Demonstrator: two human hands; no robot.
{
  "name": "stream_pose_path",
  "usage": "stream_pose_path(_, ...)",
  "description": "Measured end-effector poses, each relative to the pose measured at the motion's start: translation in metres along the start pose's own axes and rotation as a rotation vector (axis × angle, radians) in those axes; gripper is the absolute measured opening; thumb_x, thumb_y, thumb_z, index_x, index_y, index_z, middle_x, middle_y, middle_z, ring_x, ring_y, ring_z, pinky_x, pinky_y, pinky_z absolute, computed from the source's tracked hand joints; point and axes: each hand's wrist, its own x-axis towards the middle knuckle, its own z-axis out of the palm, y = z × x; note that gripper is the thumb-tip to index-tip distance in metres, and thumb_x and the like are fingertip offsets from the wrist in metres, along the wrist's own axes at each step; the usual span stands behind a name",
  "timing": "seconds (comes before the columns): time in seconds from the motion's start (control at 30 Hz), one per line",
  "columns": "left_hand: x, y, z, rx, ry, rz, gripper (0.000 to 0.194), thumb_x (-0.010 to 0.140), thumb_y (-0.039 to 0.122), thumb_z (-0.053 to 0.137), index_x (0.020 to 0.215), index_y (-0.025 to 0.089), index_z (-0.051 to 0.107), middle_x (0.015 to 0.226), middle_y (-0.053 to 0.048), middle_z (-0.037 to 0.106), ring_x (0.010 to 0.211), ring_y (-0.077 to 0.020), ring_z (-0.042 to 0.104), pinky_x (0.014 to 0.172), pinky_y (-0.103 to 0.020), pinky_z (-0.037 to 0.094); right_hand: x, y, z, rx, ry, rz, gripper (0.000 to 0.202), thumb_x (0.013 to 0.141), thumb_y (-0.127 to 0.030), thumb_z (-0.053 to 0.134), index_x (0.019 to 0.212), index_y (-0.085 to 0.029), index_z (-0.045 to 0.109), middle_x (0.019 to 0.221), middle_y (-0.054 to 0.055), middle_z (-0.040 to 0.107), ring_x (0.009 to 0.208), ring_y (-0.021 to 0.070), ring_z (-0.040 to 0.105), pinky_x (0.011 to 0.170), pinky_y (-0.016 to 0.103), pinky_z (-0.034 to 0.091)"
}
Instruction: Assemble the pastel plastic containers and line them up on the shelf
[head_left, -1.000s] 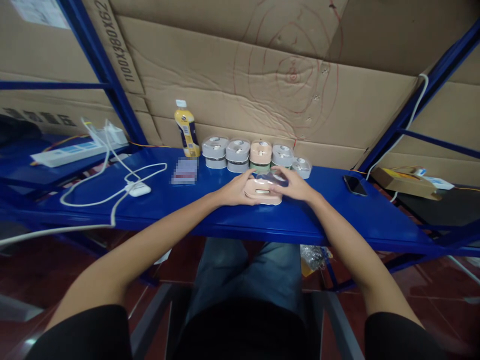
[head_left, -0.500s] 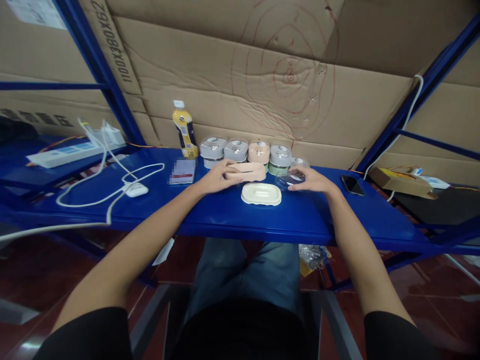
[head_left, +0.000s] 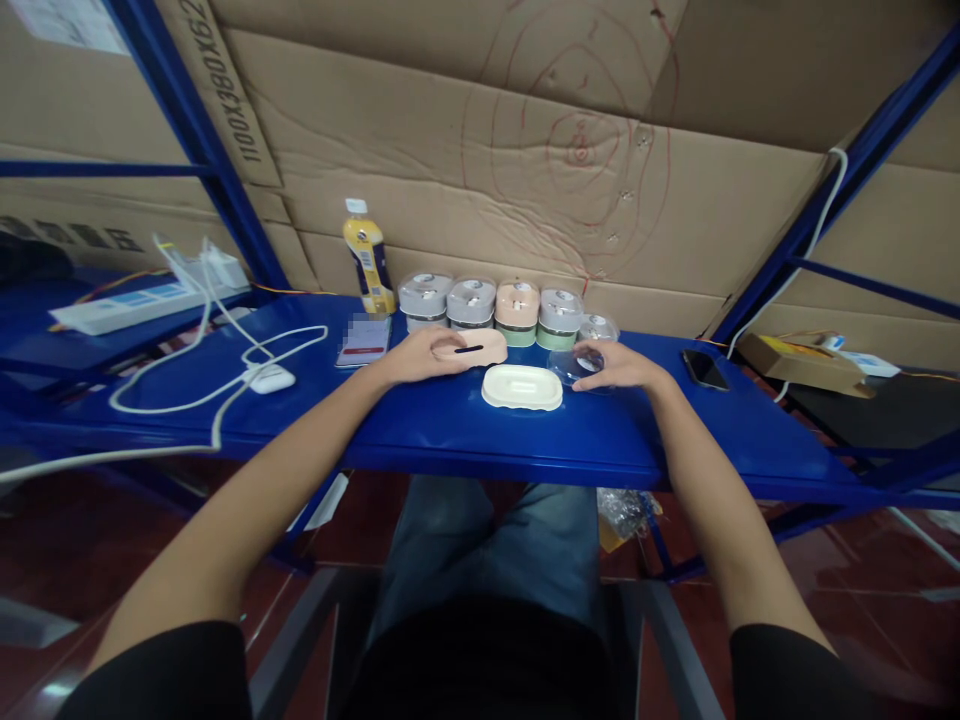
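My left hand [head_left: 421,355] is closed round the left end of a pale pink oblong cover [head_left: 491,346] with a dark slot in its top. The cover is low over the blue tabletop or resting on it; I cannot tell which. My right hand [head_left: 619,367] has thumb and fingers curled about a clear plastic lid [head_left: 564,368] at table level. Between the hands, nearer to me, lies a cream oblong tray [head_left: 522,387] with a raised rim. Behind them stand several small stacked boxes [head_left: 517,300] in grey, pink and green with clear tops.
A yellow drink bottle [head_left: 369,262] and a phone-like flat device [head_left: 364,340] stand at the left back. White cables with a charger [head_left: 271,378] cover the table's left side. A dark phone [head_left: 705,369] lies at right. Cardboard [head_left: 420,150] walls the back.
My left hand has moved left and slightly down with the pink cover. My right hand has shifted slightly with the clear lid. The cream tray has stayed put.
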Motion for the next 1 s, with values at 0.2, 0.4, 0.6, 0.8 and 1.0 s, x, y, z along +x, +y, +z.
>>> stream_pose_path(0.2, 0.001, 0.036, 0.025, -0.11, 0.014, 0.155, 0.09, 0.079, 0.064, 0.085, 0.152, 0.021, 0.056, 0.154, -0.016, 0.064, 0.142, -0.0404, 0.062, 0.121, -0.055, 0.049, -0.002, -0.023, 0.002, 0.086, 0.251, -0.158, 0.083, 0.073, -0.063, 0.091, 0.145, -0.027, 0.07, 0.148, 0.012, 0.071, 0.136, 0.0387, 0.066, 0.121, 0.062, 0.049)
stream_pose_path(0.4, 0.009, 0.055, 0.056, -0.13, -0.113, 0.248, 0.112, 0.075, 0.063, 0.092, 0.166, 0.023, 0.04, 0.16, -0.021, 0.059, 0.145, -0.0452, 0.06, 0.117, -0.056, 0.053, 0.009, -0.051, 0.035, 0.009, 0.181, -0.356, 0.085, 0.076, -0.068, 0.088, 0.148, -0.027, 0.07, 0.142, 0.012, 0.073, 0.131, 0.0366, 0.068, 0.119, 0.057, 0.051)
stream_pose_path(0.6, 0.007, 0.057, 0.059, -0.169, -0.168, 0.221, 0.124, 0.07, 0.06, 0.095, 0.17, 0.025, 0.032, 0.156, -0.018, 0.062, 0.139, -0.0452, 0.065, 0.111, -0.057, 0.057, 0.017, -0.065, 0.056, -0.087, 0.128, -0.416, 0.088, 0.078, -0.07, 0.087, 0.151, -0.025, 0.068, 0.134, 0.014, 0.072, 0.122, 0.0366, 0.07, 0.111, 0.055, 0.055)
stream_pose_path(0.8, 0.008, 0.063, 0.061, -0.19, -0.193, 0.177, 0.133, 0.066, 0.054, 0.097, 0.173, 0.024, 0.025, 0.153, -0.019, 0.064, 0.139, -0.0475, 0.064, 0.113, -0.062, 0.055, 0.015, -0.069, 0.056, -0.199, 0.132, -0.401, 0.089, 0.079, -0.069, 0.084, 0.152, -0.021, 0.067, 0.126, 0.015, 0.07, 0.116, 0.0365, 0.071, 0.107, 0.055, 0.056)
stream_pose_path(1.0, 0.012, 0.064, 0.06, -0.24, -0.173, 0.221, 0.139, 0.062, 0.054, 0.1, 0.175, 0.027, 0.023, 0.159, -0.022, 0.059, 0.146, -0.0512, 0.057, 0.114, -0.067, 0.052, 0.011, -0.079, 0.053, -0.235, 0.127, -0.426, 0.083, 0.08, -0.062, 0.084, 0.151, -0.023, 0.067, 0.124, 0.013, 0.069, 0.115, 0.035, 0.07, 0.106, 0.051, 0.056)
